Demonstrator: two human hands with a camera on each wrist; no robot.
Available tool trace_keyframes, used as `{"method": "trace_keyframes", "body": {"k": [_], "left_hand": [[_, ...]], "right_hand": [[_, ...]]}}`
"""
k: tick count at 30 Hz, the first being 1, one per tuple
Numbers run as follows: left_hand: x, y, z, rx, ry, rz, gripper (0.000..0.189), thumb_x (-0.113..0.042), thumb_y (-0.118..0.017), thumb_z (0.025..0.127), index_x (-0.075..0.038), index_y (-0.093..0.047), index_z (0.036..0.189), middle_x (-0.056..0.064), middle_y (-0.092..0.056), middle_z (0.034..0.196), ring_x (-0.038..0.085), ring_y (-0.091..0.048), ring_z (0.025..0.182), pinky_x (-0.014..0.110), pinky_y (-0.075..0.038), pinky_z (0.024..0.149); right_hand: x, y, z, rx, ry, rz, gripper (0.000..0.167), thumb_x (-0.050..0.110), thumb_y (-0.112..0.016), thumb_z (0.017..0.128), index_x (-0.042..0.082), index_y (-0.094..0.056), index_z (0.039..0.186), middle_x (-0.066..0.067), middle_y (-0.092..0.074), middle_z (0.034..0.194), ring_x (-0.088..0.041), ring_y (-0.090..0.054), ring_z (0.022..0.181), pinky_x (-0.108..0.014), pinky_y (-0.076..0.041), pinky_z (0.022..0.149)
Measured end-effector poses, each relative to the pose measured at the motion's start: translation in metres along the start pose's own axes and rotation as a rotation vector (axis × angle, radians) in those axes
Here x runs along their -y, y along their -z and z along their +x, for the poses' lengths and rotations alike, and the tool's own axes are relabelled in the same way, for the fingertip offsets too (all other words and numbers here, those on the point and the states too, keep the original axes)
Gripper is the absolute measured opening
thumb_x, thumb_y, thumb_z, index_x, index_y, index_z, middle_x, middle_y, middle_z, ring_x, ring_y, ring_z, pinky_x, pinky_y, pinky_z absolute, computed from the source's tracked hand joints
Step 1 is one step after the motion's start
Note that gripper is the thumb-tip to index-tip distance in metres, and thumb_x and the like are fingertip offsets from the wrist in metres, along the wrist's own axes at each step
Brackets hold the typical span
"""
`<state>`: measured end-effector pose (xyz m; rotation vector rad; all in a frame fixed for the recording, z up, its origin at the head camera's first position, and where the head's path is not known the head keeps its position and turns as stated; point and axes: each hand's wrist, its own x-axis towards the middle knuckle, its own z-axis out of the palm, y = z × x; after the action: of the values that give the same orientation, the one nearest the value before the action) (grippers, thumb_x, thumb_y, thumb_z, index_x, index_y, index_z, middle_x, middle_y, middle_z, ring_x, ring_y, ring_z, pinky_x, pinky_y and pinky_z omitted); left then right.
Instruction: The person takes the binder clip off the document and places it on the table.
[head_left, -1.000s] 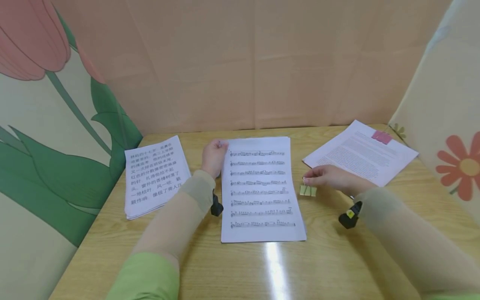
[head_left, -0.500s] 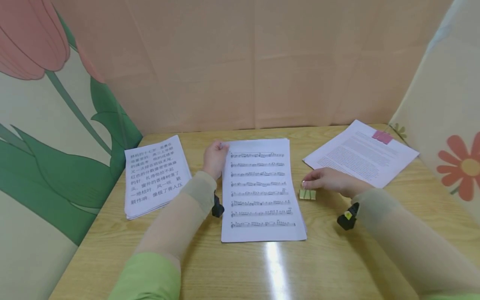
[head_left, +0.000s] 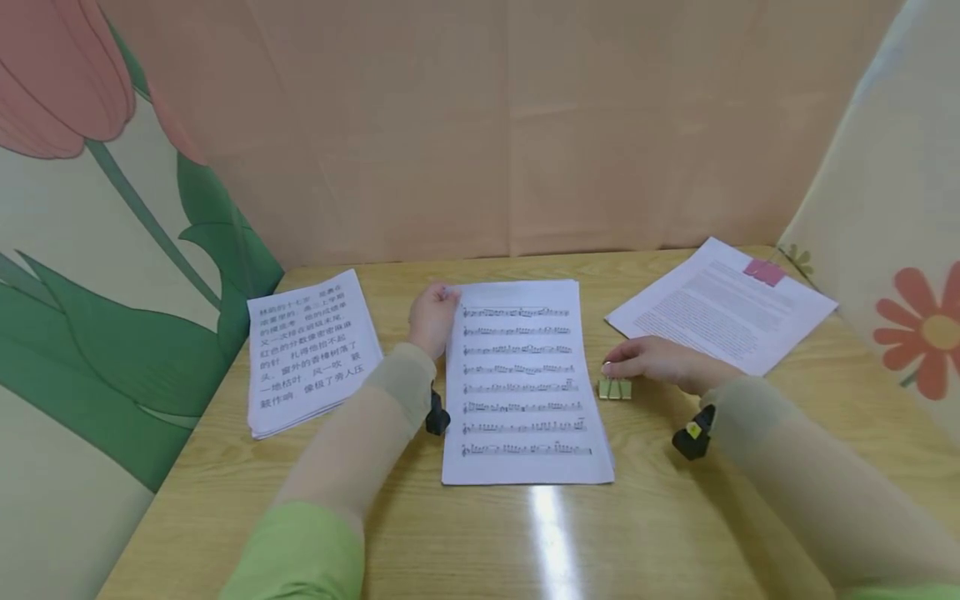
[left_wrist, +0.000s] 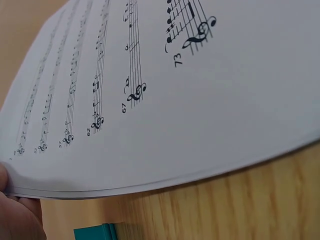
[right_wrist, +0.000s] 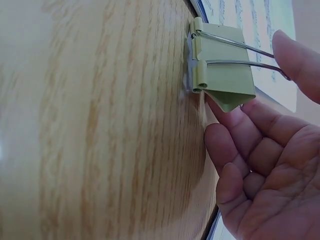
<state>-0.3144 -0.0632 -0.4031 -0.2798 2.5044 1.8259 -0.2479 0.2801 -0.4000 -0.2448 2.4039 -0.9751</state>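
My left hand (head_left: 432, 321) pinches the upper left corner of a stack of sheet music (head_left: 521, 383). In the left wrist view the stack's edge bows up off the wood, thumb over the page and fingers beneath. To the right of the stack, my right hand (head_left: 660, 362) holds a yellow-green binder clip (head_left: 615, 388) by its wire handles. The right wrist view shows the thumb on the wires and the other fingers curled behind the clip (right_wrist: 222, 62), its mouth edge down close to the tabletop.
Large-print pages (head_left: 307, 350) lie at the left of the wooden table (head_left: 420, 533). Back right are printed sheets (head_left: 720, 308) with a pink binder clip (head_left: 765, 272) on one corner. A teal object (left_wrist: 95, 232) sits beneath the music's edge in the left wrist view.
My left hand has come slightly down and right, and the music's top edge has dropped a little with it. The yellow-green binder clip has shifted slightly toward me.
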Motion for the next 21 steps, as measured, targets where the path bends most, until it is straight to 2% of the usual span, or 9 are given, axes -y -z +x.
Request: {"method": "trace_keyframes", "body": {"k": [6, 9, 13, 21], "left_hand": [[0.0002, 0.0000, -0.0023, 0.012, 0.004, 0.006, 0.027, -0.032, -0.051, 0.100, -0.018, -0.059, 0.122, 0.000, -0.061, 0.113, 0.017, -0.054, 0.105, 0.039, -0.040, 0.100], [0.0004, 0.0000, -0.0031, 0.015, 0.005, 0.006, 0.028, -0.033, -0.050, 0.100, -0.019, -0.058, 0.123, -0.001, -0.060, 0.114, 0.017, -0.053, 0.107, 0.039, -0.040, 0.101], [0.0010, -0.0010, -0.0016, 0.010, 0.009, 0.024, 0.028, -0.032, -0.051, 0.100, -0.019, -0.058, 0.124, 0.000, -0.060, 0.118, 0.018, -0.052, 0.111, 0.041, -0.038, 0.103], [0.0030, -0.0029, 0.0052, 0.008, 0.020, 0.056, 0.031, -0.031, -0.051, 0.100, -0.017, -0.058, 0.127, 0.004, -0.059, 0.124, 0.021, -0.052, 0.115, 0.042, -0.037, 0.105]], "right_hand": [[0.0002, 0.0001, 0.0016, 0.008, -0.027, -0.003, 0.051, 0.040, -0.064, 0.091, 0.000, -0.060, 0.122, -0.014, -0.060, 0.122, -0.030, -0.050, 0.112, -0.052, -0.037, 0.099], [-0.0004, 0.0002, 0.0026, 0.004, -0.024, -0.008, 0.052, 0.040, -0.064, 0.091, -0.001, -0.060, 0.122, -0.013, -0.061, 0.117, -0.028, -0.052, 0.107, -0.048, -0.040, 0.095], [0.0003, 0.0004, 0.0026, 0.000, -0.014, -0.013, 0.051, 0.039, -0.064, 0.091, -0.002, -0.060, 0.122, -0.010, -0.064, 0.111, -0.024, -0.055, 0.101, -0.043, -0.044, 0.090], [0.0040, 0.0033, 0.0024, 0.022, -0.047, -0.025, 0.053, 0.039, -0.064, 0.091, -0.003, -0.058, 0.123, -0.012, -0.063, 0.112, -0.025, -0.056, 0.101, -0.045, -0.045, 0.092]]}}
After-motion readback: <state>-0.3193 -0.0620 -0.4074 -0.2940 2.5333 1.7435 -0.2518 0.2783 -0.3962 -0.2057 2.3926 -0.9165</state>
